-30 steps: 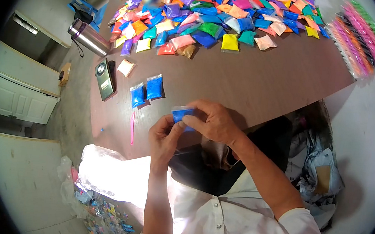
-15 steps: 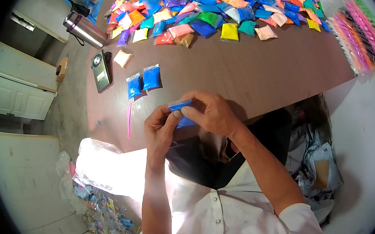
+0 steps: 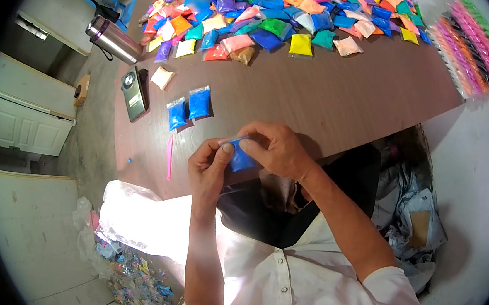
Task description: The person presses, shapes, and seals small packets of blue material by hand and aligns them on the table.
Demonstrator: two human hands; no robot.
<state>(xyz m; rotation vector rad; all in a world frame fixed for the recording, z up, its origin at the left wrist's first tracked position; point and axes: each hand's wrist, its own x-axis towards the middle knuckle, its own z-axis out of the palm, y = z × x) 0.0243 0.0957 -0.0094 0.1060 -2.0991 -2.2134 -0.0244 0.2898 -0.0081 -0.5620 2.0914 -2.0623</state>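
A blue packet [image 3: 242, 162] is hanging near the table [image 3: 349, 104] edge, its top edge running from the left hand [image 3: 208, 164] to the right hand [image 3: 277, 148], neither being nearer; both are pinching it between thumb and fingers. Its body is pointing toward the white shirt [image 3: 318, 277], fingers partly hiding its long axis. Two other packets [image 3: 200, 103] are lying beyond.
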